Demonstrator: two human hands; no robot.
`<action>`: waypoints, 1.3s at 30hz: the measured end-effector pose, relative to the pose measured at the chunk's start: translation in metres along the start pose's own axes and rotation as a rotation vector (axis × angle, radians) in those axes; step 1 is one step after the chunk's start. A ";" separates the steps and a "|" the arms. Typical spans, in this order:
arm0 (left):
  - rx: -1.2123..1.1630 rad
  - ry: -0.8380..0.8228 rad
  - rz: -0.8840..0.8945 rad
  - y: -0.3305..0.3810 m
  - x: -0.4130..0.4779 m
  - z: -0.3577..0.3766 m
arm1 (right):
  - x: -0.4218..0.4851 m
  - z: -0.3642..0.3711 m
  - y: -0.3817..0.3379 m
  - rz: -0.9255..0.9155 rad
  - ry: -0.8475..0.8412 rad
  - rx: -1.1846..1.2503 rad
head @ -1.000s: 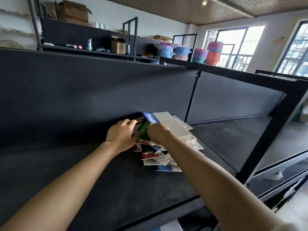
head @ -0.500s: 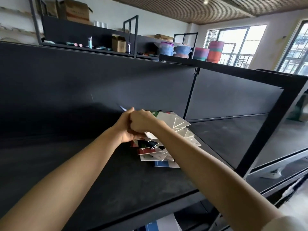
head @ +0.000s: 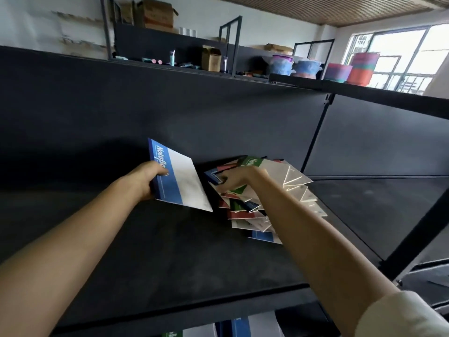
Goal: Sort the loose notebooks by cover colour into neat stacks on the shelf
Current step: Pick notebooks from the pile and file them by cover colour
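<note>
Black metal shelving (head: 170, 251) is running in long bays through what is looking like a shop stockroom; cardboard boxes (head: 158, 14) are sitting on the top tier; stacks of coloured plastic tubs (head: 363, 69) are standing by the windows (head: 398, 45); loose notebooks (head: 298, 186) are lying heaped on one shelf; more stock (head: 240, 327) is showing on the tier below; a slatted ceiling (head: 340, 8) is running overhead.

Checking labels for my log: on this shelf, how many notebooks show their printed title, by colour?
Blue notebook: 1, held by the left hand
Green notebook: 1, atop the pile
Total: 2
</note>
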State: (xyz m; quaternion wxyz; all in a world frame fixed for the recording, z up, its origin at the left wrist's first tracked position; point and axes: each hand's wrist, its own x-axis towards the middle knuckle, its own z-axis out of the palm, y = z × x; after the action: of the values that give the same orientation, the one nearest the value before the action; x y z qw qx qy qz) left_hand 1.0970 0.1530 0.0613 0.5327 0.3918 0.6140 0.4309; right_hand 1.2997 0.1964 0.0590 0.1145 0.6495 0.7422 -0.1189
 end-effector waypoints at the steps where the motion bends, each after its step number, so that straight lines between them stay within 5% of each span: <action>1: -0.008 0.022 -0.004 -0.001 0.000 -0.004 | 0.003 0.002 -0.001 0.028 -0.013 -0.041; 4: -0.037 0.041 -0.008 -0.005 0.001 -0.012 | 0.014 0.009 -0.002 0.084 -0.011 -0.118; 8: -0.074 0.029 -0.003 -0.010 -0.007 -0.011 | 0.005 0.020 -0.002 -0.068 0.067 -0.308; 11: -0.104 -0.020 -0.001 -0.013 -0.016 -0.010 | -0.016 0.021 -0.004 -0.003 0.318 -0.014; 17: -0.052 -0.130 0.040 -0.015 -0.036 -0.008 | -0.039 0.032 0.004 0.094 0.658 0.112; 23: -0.077 -0.194 0.052 -0.019 -0.038 0.005 | -0.063 0.029 -0.021 0.056 0.585 -0.002; 28: -0.382 -0.255 0.040 -0.025 -0.039 0.025 | -0.089 0.042 -0.071 -0.363 0.718 -0.190; 31: -0.297 -0.281 0.060 -0.031 -0.042 0.020 | -0.099 0.044 -0.070 -0.485 0.526 -0.013; 34: -0.242 -0.228 0.002 -0.035 -0.043 0.015 | -0.081 0.037 -0.045 -0.332 0.461 0.178; 39: -0.183 -0.183 -0.056 -0.036 -0.041 0.001 | -0.044 0.042 0.005 0.146 0.415 0.004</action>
State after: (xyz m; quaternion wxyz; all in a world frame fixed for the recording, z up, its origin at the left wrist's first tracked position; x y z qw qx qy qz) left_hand 1.1023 0.1030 0.0405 0.6321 0.3618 0.5315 0.4325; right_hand 1.3113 0.1420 0.0333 -0.0340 0.7122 0.7007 0.0245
